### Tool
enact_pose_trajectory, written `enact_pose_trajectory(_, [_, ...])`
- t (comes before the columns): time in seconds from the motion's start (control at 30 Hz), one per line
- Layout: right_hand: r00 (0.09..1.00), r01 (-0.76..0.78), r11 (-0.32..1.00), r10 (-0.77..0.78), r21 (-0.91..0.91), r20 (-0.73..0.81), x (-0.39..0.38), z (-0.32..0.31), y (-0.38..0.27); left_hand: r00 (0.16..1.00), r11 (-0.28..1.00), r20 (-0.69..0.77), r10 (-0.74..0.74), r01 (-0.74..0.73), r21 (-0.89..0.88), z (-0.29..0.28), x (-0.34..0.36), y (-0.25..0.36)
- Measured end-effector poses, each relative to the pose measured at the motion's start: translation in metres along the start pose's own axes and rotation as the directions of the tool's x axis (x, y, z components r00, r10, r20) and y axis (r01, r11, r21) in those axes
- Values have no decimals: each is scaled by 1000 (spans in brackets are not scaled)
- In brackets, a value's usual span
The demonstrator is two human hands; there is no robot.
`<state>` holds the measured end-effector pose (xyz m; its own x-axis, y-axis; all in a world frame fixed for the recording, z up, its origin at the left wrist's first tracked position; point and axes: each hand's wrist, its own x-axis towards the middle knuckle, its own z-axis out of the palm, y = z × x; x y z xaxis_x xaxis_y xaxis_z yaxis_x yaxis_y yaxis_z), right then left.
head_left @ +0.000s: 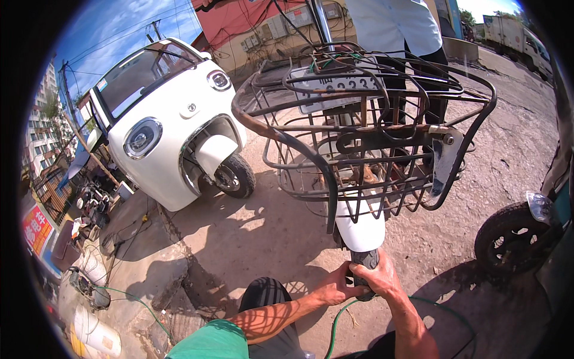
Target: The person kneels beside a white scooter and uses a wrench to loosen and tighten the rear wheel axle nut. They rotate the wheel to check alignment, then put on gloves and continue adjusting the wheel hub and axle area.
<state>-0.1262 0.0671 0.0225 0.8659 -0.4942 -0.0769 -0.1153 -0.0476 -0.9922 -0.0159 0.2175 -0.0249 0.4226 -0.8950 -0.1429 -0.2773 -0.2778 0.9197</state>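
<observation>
My left hand (338, 286) and my right hand (380, 276) both grip the black front tyre (365, 259) of a two-wheeler, one at each side, low in the middle of the head view. A white mudguard (359, 227) covers the top of the tyre. Above it is a rusty wire basket (376, 161) with a white plate (335, 84) behind its bars. A green hose (335, 335) lies on the ground beside my hands. The tyre's bottom is partly hidden by my fingers.
A white three-wheeled vehicle (173, 137) stands at the left. A person (388, 24) stands behind the basket. Another vehicle's wheel (502, 245) is at the right. Buckets (95, 329), cables and clutter line the left edge. A truck (508, 42) is at the back right.
</observation>
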Motion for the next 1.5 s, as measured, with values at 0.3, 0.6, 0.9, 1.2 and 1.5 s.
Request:
enact_pose_trajectory(0.3, [999,-32,999,33,38,-26,4,-17,9,999,999,44,16,-15,-33,8,-1,-12])
enact_pose_trajectory(0.6, [999,33,999,-32,35,-6,3,21,11,977,935,215,10,-85,343,-46,-14,15])
enact_pose_trajectory(0.9, [995,102,992,-103,73,8,-1,28,-6,961,900,225,-158,46,433,-79,-20,36])
enact_pose_trajectory(1.2, [976,149,987,-156,-51,-155,10,43,37,944,941,-92,318,-326,-89,-81,-33,64])
enact_pose_trajectory(1.5, [956,280,959,-283,-37,-81,6,50,46,778,678,326,538,-628,382,-22,14,157])
